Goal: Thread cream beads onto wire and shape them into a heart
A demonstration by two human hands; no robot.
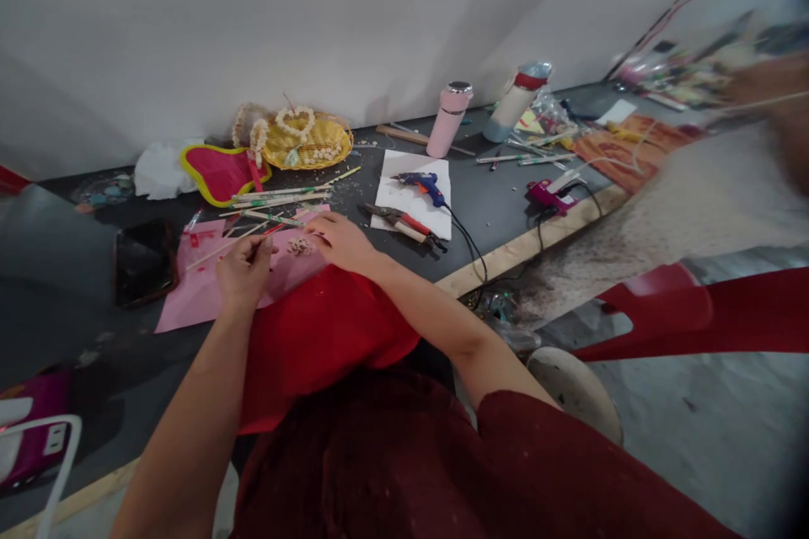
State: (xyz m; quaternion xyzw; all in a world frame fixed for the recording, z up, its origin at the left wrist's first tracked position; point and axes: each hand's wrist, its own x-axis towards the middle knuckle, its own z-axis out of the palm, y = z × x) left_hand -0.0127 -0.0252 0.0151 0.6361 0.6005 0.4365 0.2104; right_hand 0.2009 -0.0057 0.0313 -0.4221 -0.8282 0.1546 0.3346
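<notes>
Two bare hands work over pink paper (183,303) on a dark table (484,223). The left hand (242,271) is pinched narrow, thumb to fingertip; whether it holds anything cannot be told. The right hand (341,242) is loosely curled, its grip unclear, fingertips just beside a small heap of pale pieces (300,246) lying between the hands. Such small pieces seem to call for a light pinch, one at a time, wrists steady to avoid scattering them. Room is tight: sticks (278,198) crowd the paper's far edge, a phone (147,263) lies just beside its left, and red cloth (329,320) spreads along the near side. Rightward, a strip of table leads to a white sheet (387,173) bearing a glue gun (425,183) and pliers (404,225). The gun's cord (466,240) crosses the wooden edge (468,278), where the right forearm could snag it.
</notes>
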